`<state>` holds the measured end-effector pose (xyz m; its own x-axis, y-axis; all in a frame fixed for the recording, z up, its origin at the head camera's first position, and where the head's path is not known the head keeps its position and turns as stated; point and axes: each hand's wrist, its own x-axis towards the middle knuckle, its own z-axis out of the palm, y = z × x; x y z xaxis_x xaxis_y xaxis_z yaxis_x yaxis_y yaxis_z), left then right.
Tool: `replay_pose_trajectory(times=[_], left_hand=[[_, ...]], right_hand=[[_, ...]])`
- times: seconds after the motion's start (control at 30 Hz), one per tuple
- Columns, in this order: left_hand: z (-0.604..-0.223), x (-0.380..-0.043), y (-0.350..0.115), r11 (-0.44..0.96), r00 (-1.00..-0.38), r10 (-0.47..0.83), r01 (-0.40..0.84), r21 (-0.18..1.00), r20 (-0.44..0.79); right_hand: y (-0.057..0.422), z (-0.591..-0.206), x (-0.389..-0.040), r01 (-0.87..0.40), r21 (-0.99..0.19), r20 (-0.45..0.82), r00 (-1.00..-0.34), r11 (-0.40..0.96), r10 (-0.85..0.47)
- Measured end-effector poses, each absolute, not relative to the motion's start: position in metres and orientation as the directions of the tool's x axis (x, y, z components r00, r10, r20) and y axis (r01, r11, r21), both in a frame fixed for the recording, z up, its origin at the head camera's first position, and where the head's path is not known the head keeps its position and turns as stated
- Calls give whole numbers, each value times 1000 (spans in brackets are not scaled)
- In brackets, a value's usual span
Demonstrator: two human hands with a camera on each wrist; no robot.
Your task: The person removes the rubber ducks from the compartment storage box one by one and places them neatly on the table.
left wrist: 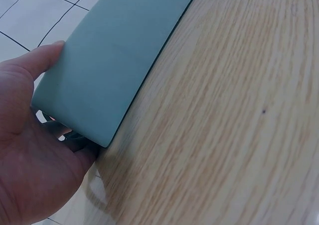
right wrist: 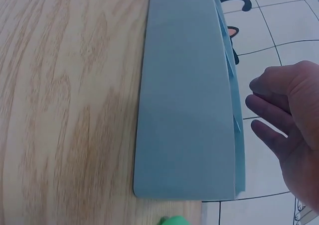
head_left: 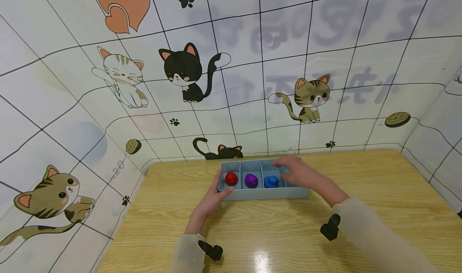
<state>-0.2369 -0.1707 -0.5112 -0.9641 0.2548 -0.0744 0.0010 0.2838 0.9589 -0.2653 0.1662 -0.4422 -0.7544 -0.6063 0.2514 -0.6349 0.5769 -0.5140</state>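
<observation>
A light blue divided box (head_left: 265, 194) stands near the table's back edge. In its compartments sit small toy ducks: a red duck (head_left: 231, 179), a purple duck (head_left: 251, 180) and a blue duck (head_left: 271, 181). My left hand (head_left: 213, 194) grips the box's left end, its thumb at the front rim and its fingers around the end wall, as the left wrist view shows. Over the box's right part hovers my right hand (head_left: 297, 172), fingers loosely bent beside the blue duck. Nothing shows between these fingers in the right wrist view. This hand hides the right end's inside.
A green rounded thing (right wrist: 174, 220) peeks in beyond the box's right end in the right wrist view. The wooden table (head_left: 238, 225) backs onto a wall sheet (head_left: 238, 84) printed with cats. Small black cameras (head_left: 330, 227) sit on both sleeves.
</observation>
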Motion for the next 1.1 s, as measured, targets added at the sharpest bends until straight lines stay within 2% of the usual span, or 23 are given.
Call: replay_pose_trajectory(times=[0.37, 0.73, 1.1], left_hand=[[-514, -238, -172, 276, -964, 257, -1, 961, -75], [-515, -239, -172, 268, -964, 256, 1, 963, -70], [-516, -240, -171, 271, -963, 259, 3, 963, -70]], right_hand=[[154, -457, -273, -594, -520, 101, -756, 613, -647], [156, -468, -280, -603, -491, 79, -750, 629, -657], [151, -464, -282, -664, -413, 67, -705, 623, -706]])
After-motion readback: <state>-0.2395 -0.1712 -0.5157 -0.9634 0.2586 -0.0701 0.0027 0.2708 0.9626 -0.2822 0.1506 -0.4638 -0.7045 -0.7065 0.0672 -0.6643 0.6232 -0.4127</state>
